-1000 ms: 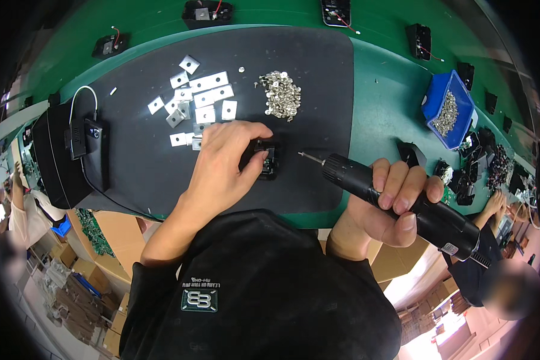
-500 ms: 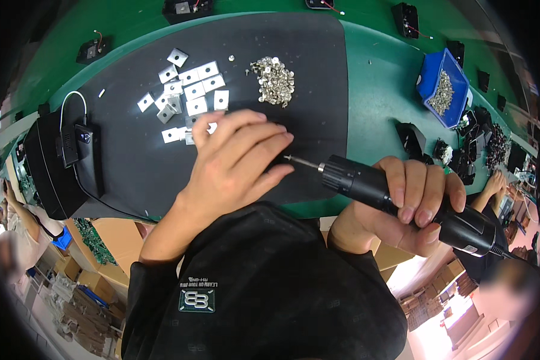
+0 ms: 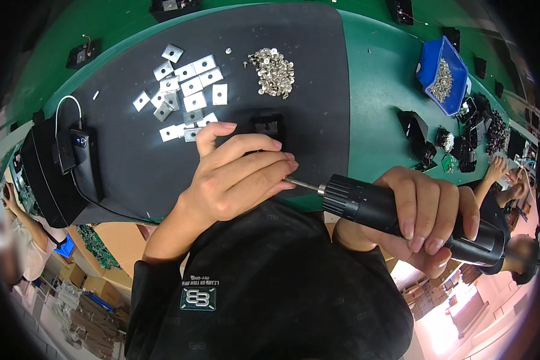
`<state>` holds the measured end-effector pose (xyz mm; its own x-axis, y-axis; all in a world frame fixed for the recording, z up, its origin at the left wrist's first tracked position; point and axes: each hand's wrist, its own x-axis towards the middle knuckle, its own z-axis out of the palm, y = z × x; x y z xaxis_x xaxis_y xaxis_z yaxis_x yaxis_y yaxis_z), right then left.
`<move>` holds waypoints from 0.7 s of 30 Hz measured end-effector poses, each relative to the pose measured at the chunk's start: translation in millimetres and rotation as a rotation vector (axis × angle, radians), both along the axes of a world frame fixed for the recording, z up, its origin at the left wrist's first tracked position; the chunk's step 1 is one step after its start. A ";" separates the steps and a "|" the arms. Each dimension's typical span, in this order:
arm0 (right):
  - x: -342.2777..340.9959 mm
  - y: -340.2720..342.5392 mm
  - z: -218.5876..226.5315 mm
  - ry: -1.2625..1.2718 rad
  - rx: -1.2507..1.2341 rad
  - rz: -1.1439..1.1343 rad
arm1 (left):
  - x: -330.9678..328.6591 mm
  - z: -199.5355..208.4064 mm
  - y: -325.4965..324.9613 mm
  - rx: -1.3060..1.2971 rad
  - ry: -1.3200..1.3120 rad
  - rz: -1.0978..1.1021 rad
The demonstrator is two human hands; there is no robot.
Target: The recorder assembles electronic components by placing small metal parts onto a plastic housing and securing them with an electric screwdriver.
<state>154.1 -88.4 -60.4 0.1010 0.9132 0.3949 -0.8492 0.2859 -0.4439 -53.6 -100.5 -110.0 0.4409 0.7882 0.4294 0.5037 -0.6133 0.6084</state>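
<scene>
My right hand [image 3: 429, 219] wraps round a black electric screwdriver [image 3: 366, 201], held nearly level with its bit pointing left. At the tip of the bit [image 3: 306, 184] my left hand [image 3: 237, 177] closes, thumb and fingers pinched together. Those fingers hide the tip and anything small on it. Just beyond the left fingertips, a small black housing [image 3: 268, 125] with a grey plate in it lies on the black mat [image 3: 315, 78]. Further off is a pile of silver screws [image 3: 273, 73]. Square metal plates with center holes [image 3: 192, 86] are scattered to its left.
A blue bin [image 3: 429, 72] of small metal parts stands at the right on the green table [image 3: 378, 90], near black housings [image 3: 415, 133] and wired parts. A black device with a cable [image 3: 84, 156] sits at the left. Other people work at both sides.
My left thumb and fingers have come together at the bit's tip, where a small pale piece showed before. The screwdriver has dropped slightly. The black housing beyond my fingers is now more visible.
</scene>
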 end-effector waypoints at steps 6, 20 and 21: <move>-7.0 -0.6 2.0 0.011 -0.081 -0.058 | -2.6 -4.8 1.8 -0.004 -0.030 0.027; -18.2 5.7 -20.5 -0.396 -0.062 -0.083 | -10.2 -22.1 2.8 -0.261 0.238 0.150; -17.0 7.5 -19.9 -0.415 -0.065 -0.047 | -9.0 -21.7 3.8 -0.260 0.236 0.152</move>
